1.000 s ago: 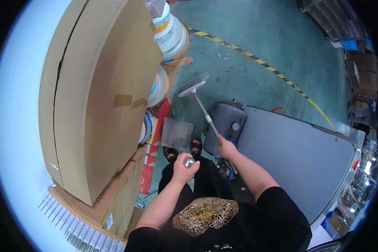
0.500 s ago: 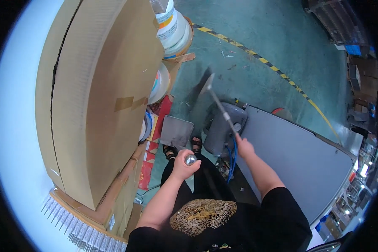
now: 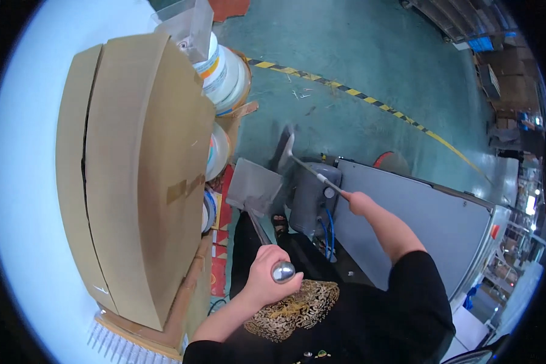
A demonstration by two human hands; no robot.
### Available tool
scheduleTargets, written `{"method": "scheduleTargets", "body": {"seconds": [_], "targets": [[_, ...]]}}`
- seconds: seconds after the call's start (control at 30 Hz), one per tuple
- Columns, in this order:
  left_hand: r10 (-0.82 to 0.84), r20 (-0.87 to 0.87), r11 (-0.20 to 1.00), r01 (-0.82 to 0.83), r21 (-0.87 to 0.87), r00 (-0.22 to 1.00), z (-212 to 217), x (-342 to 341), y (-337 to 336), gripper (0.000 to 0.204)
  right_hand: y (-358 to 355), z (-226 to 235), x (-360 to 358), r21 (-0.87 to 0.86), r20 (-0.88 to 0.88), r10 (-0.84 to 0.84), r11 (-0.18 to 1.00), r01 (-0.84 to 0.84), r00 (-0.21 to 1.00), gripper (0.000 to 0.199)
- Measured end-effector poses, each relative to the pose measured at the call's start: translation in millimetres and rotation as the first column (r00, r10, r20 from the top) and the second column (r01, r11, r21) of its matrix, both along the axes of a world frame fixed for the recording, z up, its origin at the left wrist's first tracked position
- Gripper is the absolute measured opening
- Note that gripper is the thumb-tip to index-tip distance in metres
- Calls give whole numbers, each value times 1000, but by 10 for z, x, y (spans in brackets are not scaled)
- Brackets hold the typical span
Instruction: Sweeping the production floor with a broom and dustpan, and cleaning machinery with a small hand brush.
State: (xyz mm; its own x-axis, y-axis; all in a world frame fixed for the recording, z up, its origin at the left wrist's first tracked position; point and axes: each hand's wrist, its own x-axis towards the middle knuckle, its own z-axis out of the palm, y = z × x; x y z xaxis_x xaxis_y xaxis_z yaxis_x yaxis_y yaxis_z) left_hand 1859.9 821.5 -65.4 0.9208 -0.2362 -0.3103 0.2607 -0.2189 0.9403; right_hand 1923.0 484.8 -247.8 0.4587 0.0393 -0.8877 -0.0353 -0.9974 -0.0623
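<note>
Head view: right hand (image 3: pixel 359 203) around broom handle (image 3: pixel 312 171)

Cardboard boxes (image 3: pixel 133 200) left, dustpan (image 3: pixel 258 188) centre, machine cabinet (image 3: pixel 418 224) right.

Left of your left hand (image 3: pixel 267 280) towers a tall brown cardboard box (image 3: pixel 139 176), taped; beyond it, stacked white tape rolls (image 3: pixel 224 73) banded orange and blue.

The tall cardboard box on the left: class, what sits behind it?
Behind the cardboard box stand stacked white rolls with coloured bands, their edges showing past it. The box covers most of each roll, so their number and what they rest on cannot be seen.
</note>
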Motion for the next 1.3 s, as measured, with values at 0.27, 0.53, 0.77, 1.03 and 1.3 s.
{"method": "scheduleTargets", "body": {"seconds": [0.27,0.53,0.77,1.03,1.3], "targets": [[-278,227,949,303,-81,933,125,1135,263,29,-315,-348,766,-190,139,-182,960,207,973,48],[-408,278,904,428,-9,869,46,2129,-268,28,-959,-302,1195,238,350,-590,807,540,727,52],[-406,239,909,418,1,882,-380,2873,-1063,25,-861,-830,2095,501,214,-778,607,617,591,51],[-396,22,917,394,67,918,-1269,3455,-1694,25,-1200,-1440,2656,220,160,-596,799,560,787,49],[-479,-26,862,476,175,878,-1466,3827,-2065,28,-1356,-1051,1037,355,290,-806,591,724,516,48]]}}
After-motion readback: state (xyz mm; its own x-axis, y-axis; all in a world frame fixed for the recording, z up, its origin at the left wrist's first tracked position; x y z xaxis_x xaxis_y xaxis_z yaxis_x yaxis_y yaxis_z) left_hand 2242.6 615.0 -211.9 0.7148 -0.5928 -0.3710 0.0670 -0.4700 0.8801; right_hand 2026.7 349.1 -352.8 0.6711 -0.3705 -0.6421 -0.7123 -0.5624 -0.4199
